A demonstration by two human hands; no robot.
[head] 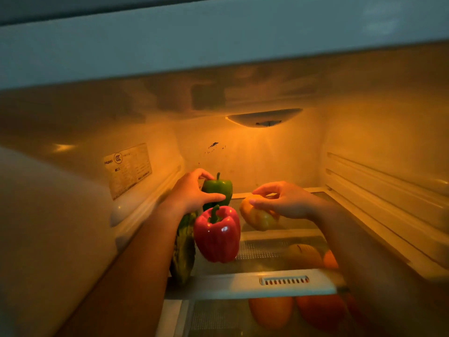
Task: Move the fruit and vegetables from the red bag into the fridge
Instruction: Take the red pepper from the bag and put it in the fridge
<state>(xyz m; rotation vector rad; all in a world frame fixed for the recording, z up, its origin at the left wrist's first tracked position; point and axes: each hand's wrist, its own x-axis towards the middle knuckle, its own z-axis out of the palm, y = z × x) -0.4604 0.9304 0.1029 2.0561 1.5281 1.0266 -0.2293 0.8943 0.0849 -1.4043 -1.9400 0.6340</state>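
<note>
On the shelf [279, 284], back left: green pepper [220, 189], standing stem up. Your left hand [192, 194] is gripping it, thumb lying across the front and fingers curling round the back.

Shelf, back centre: yellow piece [257, 218], pepper or fruit, I cannot tell which. Your right hand [288, 200] is holding it from above with curled fingers. Whether it is resting on the glass or hanging just over it is not showing.

Shelf, front centre: red pepper [217, 235], sitting upright, nothing touching it but the green pepper just behind.

Shelf, left edge: dark green vegetable [183, 249], lying lengthwise under your left forearm.

Drawer [218, 317] under the shelf: orange fruit [271, 311] and a redder one beside it are showing at the front; two more rounded pieces are showing dimly through the glass.

Red bag: not in view.

Step, as I am judging it: you are placing two pieces at once, and both are sitting inside the fridge [364, 132].

Next move is calling for this: you should be loosening both grips gently, checking each piece is standing steady, and drawing your left arm out without knocking the red pepper off the front edge.
</note>
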